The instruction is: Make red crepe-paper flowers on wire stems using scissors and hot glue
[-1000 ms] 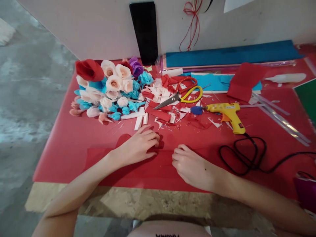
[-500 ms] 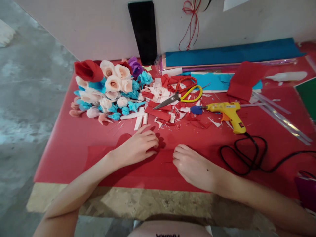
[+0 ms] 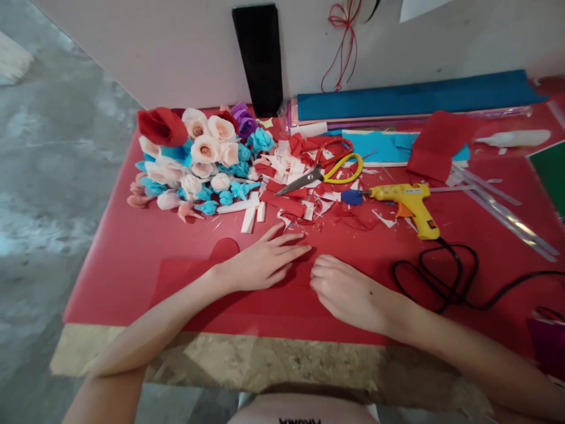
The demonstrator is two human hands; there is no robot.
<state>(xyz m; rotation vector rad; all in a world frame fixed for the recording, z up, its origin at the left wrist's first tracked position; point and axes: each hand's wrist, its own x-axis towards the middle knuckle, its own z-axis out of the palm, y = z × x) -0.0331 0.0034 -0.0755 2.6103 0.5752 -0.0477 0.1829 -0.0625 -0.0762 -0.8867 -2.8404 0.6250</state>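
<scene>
A: Any legible markings?
B: Only the shirt print (image 3: 300,421), cut off, unreadable.
A: Sheet position?
B: The red paper sheet (image 3: 174,274) lies under your hands: left hand (image 3: 265,262) flat, fingers extended; right hand (image 3: 348,291) curled, grip undeterminable.

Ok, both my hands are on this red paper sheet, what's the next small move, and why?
Probably slide the left hand flat along the red paper sheet to press it smooth: its fingers lie spread on the sheet, the right hand curls down onto it close by, and the scissors and glue gun lie farther back, untouched.
</scene>
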